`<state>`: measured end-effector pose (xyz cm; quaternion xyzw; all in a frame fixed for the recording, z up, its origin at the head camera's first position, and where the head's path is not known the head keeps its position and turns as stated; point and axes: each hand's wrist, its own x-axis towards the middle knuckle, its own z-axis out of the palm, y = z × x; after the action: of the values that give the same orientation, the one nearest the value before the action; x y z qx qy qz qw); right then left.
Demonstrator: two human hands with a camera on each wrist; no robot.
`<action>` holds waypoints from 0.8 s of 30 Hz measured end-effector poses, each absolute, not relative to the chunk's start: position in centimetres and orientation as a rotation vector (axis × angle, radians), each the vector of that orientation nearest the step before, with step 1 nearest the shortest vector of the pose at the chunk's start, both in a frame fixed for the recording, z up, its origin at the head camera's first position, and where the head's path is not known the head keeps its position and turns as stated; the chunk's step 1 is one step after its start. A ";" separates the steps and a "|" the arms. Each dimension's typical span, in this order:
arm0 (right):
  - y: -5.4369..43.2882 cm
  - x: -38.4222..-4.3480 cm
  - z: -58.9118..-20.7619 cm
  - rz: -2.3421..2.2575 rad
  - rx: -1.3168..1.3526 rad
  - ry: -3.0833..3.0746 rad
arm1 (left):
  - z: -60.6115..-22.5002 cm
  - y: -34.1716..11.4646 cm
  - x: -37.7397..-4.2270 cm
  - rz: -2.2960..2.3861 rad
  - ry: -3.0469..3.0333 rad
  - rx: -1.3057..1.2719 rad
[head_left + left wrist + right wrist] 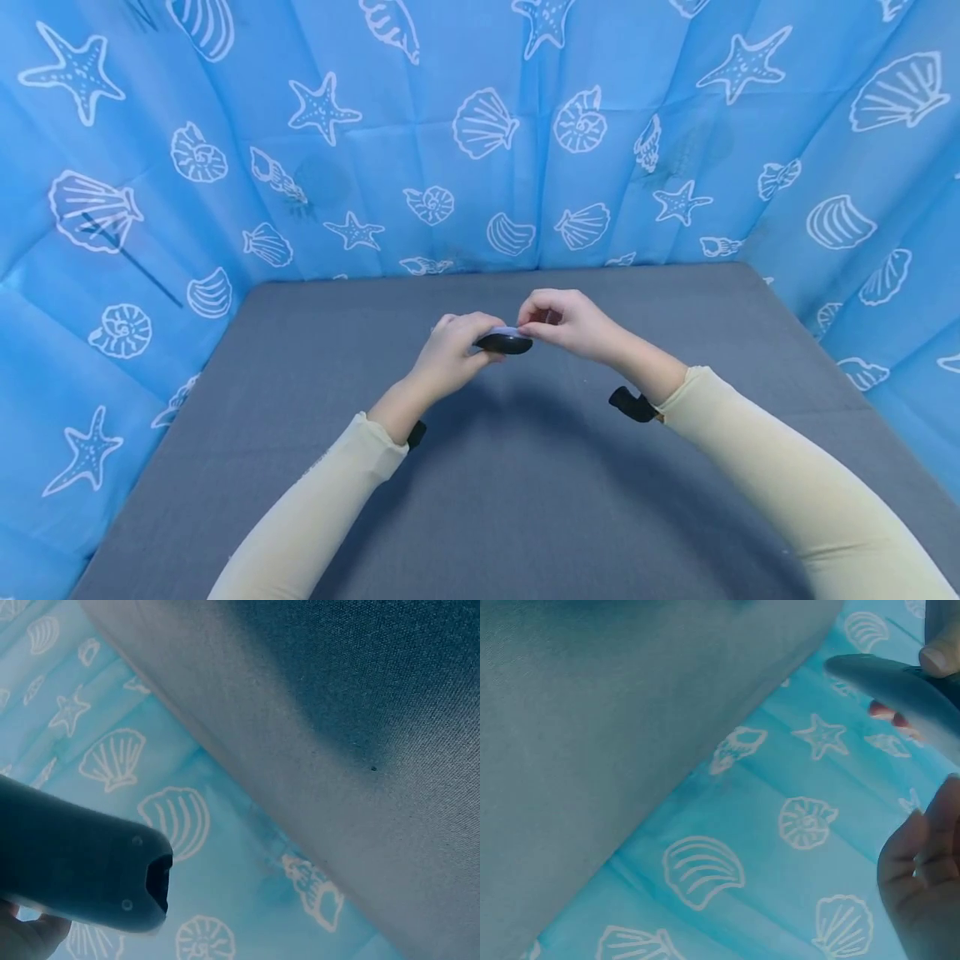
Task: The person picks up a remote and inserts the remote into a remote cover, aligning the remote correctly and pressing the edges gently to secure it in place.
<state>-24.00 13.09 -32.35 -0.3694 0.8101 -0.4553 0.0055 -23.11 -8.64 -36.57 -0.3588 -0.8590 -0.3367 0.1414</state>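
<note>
A slim computer mouse (507,342), dark below and pale on top, is held up over the grey table. My left hand (455,350) grips its left end, thumb below and fingers above. At its right end are the curled fingers and thumb of my right hand (558,321), pinching at the edge. The left wrist view shows the dark rounded end of the mouse (82,859) with a notch, and left fingertips (41,934) under it. In the right wrist view, the mouse (900,694) appears edge-on above my right hand (926,877), partly cut off.
A grey cloth-covered table (517,500) lies beneath both arms. Blue curtains (420,158) with white shell and starfish prints hang behind it and on both sides. A dark band with a small device (633,405) sits on the right wrist.
</note>
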 end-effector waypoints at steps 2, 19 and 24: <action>13.1 -24.1 -32.4 -1.340 -1.334 2.616 | -36.6 -8.6 -23.1 -0.967 -2.458 -1.050; 13.3 -24.4 -32.5 -1.236 -2.110 2.589 | -36.5 -8.8 -22.7 -0.971 -2.294 -1.139; 13.5 -24.4 -32.5 -1.113 -2.090 2.673 | -36.6 -8.8 -22.7 -0.945 -2.263 -1.156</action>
<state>-24.38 13.52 -32.49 -0.5718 0.7314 -0.3045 -0.2131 -22.71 -8.77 -36.58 -0.4165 -0.8154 -0.3407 0.2137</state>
